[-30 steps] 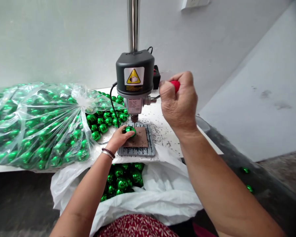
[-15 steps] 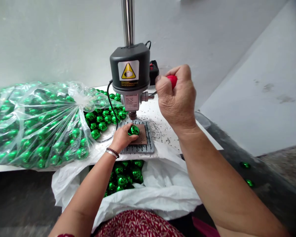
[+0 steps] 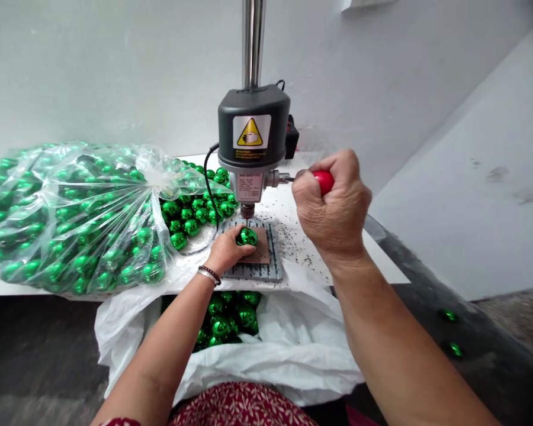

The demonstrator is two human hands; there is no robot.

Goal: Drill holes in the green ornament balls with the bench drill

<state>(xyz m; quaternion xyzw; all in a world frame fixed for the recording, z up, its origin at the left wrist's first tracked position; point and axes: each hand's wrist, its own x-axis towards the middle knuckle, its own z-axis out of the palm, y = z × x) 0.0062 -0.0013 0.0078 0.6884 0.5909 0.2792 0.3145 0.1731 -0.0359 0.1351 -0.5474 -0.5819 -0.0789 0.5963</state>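
Note:
Thumb and fingers of my left hand [image 3: 227, 248] hold a shiny green ball [image 3: 247, 236] on a brown board [image 3: 261, 251], directly beneath the bit of a black drill press [image 3: 253, 130]. The board rests on the press's grey slotted base [image 3: 275, 269]. My right hand [image 3: 333, 207] is wrapped round the red knob [image 3: 324, 182] of the press lever, to the right of the press head. Whether the bit touches the ball's top is too small to tell.
A clear plastic bag [image 3: 71, 219] full of green balls lies on the white table [image 3: 386, 260] at left, with loose balls [image 3: 190, 227] beside it. Dark shavings surround the base. Below the table edge, a white sack [image 3: 302, 355] holds more balls. Two balls [image 3: 448, 315] lie at lower right.
The view has shifted, so the press and hands appear farther right. My right hand and the red knob are lower relative to the press head. My left hand still holds the ball.

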